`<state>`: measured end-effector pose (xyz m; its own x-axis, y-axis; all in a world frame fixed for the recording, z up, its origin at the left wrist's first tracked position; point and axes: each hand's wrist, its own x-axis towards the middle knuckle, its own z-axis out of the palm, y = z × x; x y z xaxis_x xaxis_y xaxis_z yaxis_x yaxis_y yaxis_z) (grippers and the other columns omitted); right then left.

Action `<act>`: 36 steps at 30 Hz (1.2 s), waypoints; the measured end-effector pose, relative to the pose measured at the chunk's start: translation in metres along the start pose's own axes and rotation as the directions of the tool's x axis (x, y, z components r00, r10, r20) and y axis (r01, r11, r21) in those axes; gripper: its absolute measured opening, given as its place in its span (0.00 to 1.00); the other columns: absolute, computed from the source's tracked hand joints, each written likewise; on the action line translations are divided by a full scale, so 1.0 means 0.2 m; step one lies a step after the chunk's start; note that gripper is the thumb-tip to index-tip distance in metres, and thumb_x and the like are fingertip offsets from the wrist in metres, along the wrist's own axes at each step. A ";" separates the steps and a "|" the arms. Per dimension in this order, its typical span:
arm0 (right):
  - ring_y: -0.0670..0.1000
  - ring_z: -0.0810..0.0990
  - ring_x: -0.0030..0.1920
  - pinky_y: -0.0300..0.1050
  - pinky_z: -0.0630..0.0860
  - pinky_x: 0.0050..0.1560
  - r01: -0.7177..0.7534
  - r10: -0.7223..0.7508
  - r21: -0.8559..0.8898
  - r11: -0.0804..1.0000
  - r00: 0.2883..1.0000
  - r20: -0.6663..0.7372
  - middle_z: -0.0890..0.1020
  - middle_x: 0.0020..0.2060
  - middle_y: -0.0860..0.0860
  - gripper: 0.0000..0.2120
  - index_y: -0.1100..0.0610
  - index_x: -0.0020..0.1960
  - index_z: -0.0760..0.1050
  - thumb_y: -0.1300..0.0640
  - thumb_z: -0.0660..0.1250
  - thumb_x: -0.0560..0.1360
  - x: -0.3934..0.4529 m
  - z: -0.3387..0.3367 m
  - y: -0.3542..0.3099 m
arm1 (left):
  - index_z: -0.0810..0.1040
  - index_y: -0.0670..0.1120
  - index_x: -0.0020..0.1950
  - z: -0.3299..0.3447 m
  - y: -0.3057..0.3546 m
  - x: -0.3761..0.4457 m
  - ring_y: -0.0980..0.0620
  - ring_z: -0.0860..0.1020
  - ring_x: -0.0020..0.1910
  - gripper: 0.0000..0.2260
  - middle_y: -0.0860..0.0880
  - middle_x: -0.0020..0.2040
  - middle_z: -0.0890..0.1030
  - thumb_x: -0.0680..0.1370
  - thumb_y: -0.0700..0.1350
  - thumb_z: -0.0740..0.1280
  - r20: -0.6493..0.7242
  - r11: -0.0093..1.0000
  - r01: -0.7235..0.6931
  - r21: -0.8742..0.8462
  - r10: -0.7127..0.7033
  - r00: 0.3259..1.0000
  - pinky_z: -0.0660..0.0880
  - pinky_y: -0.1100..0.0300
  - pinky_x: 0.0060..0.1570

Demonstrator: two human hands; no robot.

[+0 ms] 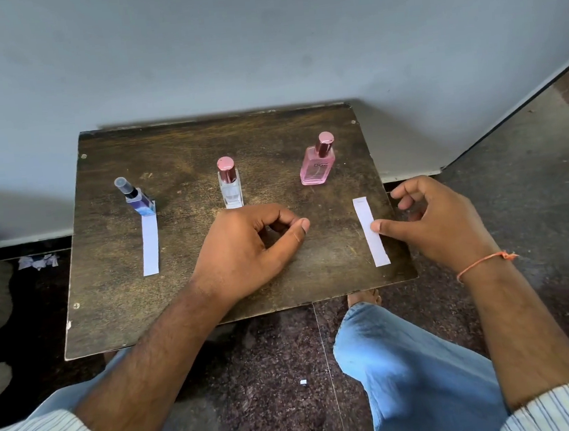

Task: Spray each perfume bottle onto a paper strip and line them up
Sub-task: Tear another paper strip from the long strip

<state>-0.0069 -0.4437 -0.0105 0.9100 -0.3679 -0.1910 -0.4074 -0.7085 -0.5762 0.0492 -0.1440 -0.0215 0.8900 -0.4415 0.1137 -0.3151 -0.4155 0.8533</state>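
Three perfume bottles stand in a row on a dark wooden board (174,156): a blue bottle (138,198) with a clear cap at the left, a clear bottle (230,185) with a pink cap in the middle, a pink bottle (318,163) at the right. One white paper strip (150,246) lies in front of the blue bottle. A second strip (370,232) lies near the board's right edge; the fingertip of my right hand (438,222) presses on it, other fingers spread. My left hand (248,249) rests in front of the clear bottle, fingers curled; whatever lies under it is hidden.
The board sits low against a grey wall, over a speckled stone floor. My knees in blue jeans are below its front edge, with a bare foot (364,299) under it. Crumpled paper scraps (37,261) lie on the floor at the left.
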 end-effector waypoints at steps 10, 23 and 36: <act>0.39 0.81 0.51 0.35 0.72 0.46 -0.055 0.054 0.018 0.998 0.997 0.052 0.84 0.51 0.41 0.31 0.44 0.66 0.79 0.34 0.82 0.68 -0.04 -0.01 -0.06 | 0.88 0.49 0.46 0.05 0.02 0.00 0.62 0.80 0.33 0.06 0.60 0.37 0.84 0.82 0.48 0.75 0.008 0.999 -0.022 0.027 0.021 1.000 0.67 0.76 0.34; 0.43 0.85 0.44 0.45 0.81 0.56 -0.079 0.082 0.033 0.996 0.991 -0.102 0.85 0.41 0.41 0.19 0.52 0.62 0.86 0.53 0.83 0.73 0.00 -0.01 -0.07 | 0.87 0.53 0.47 0.03 -0.03 -0.01 0.54 0.82 0.33 0.06 0.58 0.37 0.85 0.83 0.50 0.74 0.011 0.999 0.016 -0.049 -0.015 1.000 0.78 0.57 0.33; 0.45 0.87 0.37 0.37 0.82 0.41 -0.046 -0.068 0.670 0.741 0.987 0.143 0.89 0.37 0.51 0.13 0.57 0.51 0.85 0.68 0.82 0.70 -0.07 0.14 -0.32 | 0.87 0.49 0.66 -0.01 -0.01 0.01 0.57 0.73 0.25 0.12 0.50 0.55 0.91 0.82 0.45 0.74 0.207 0.843 0.342 -0.415 -0.279 0.938 0.70 0.67 0.22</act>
<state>0.0075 -0.3770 0.0074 0.9372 -0.2287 -0.2633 -0.2926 -0.1052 -0.9504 0.0519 -0.1423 -0.0223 0.8544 -0.4627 -0.2362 0.1755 -0.1708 0.9695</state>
